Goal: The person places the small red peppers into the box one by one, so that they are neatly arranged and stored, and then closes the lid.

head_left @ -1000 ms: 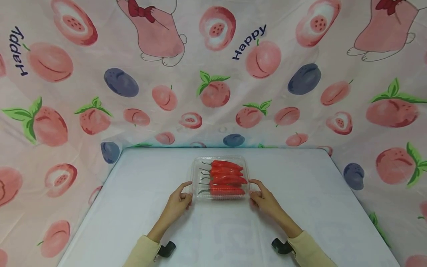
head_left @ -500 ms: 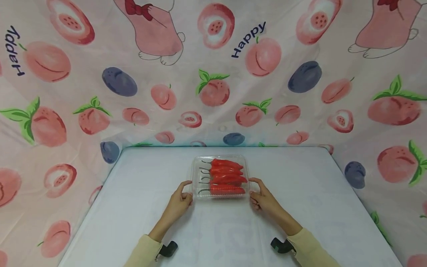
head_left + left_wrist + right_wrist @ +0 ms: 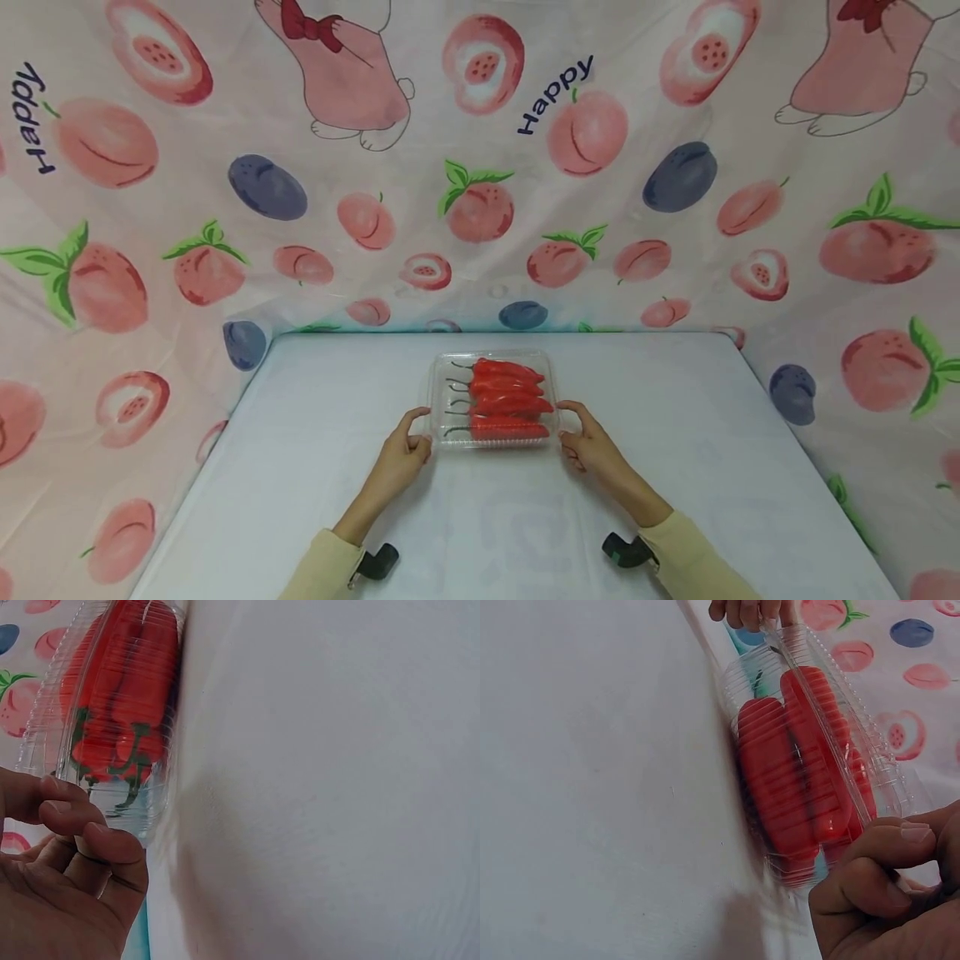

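Note:
A clear plastic clamshell box [image 3: 442, 368] rests on the white table, its lid down over several red chili peppers [image 3: 506, 403]. The peppers lie side by side with their dark green stems to the left. At the box's left edge, my left hand [image 3: 402, 455] grips the rim with thumb and curled fingers. My right hand [image 3: 597, 453] holds the right edge in the same way, index finger higher up along the side. In the right wrist view, the ridged wall of the box [image 3: 742, 679] stands between both hands. Part of each fingertip's contact is hidden.
The white tabletop [image 3: 495, 525] spreads around the box and toward the sleeves. Behind and beside it hangs a cloth [image 3: 480, 133] printed with peaches. A dark wrist camera [image 3: 377, 562] sits at the left cuff, another dark camera [image 3: 627, 550] at the right.
Both hands keep their hold on the box, which stays in place. Only a slight shift of the head view shows.

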Available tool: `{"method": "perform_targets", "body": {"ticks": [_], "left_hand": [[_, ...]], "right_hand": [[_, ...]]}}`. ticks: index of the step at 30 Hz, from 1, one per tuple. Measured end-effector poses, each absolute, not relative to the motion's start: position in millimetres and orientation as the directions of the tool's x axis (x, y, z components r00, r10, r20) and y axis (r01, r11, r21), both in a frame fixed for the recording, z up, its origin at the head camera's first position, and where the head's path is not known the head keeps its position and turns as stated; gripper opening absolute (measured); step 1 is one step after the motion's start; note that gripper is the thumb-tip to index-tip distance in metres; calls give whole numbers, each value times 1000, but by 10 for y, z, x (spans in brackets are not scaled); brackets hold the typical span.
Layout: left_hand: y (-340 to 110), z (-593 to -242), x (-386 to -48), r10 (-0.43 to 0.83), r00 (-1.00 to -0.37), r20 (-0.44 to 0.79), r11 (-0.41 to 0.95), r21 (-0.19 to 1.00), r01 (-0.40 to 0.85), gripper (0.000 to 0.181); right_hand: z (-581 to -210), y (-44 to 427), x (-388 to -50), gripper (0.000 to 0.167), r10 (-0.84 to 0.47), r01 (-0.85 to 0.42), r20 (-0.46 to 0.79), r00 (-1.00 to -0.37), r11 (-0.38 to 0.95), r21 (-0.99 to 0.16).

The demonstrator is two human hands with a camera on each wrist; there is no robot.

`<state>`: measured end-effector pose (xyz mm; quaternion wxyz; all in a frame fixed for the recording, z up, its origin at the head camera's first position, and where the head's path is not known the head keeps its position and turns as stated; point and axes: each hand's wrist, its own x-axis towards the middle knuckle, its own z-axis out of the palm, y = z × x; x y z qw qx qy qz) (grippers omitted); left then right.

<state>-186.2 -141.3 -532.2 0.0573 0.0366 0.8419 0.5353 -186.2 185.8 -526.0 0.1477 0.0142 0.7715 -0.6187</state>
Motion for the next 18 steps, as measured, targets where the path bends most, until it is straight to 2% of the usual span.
{"method": "perform_targets", "body": {"ticks": [8,14,18], "left_hand": [[-1375,-5329,-1917,133,-990,-43,437,899,19,49],[-1393,-5345,-1904,104,-994,-39,450,893,12,43],[-1440,-5328,-1895,80,-997,16,500,864,54,41]], "right_hand": [[-5286,1873,-1854,48,-112,187,-220,-969,249,-950],[-5309,1890,-1851,46,-77,132,-175,-982,390,-911],[-5312,1918,-1847,45,-40,55,-88,-995,523,-850]]}}
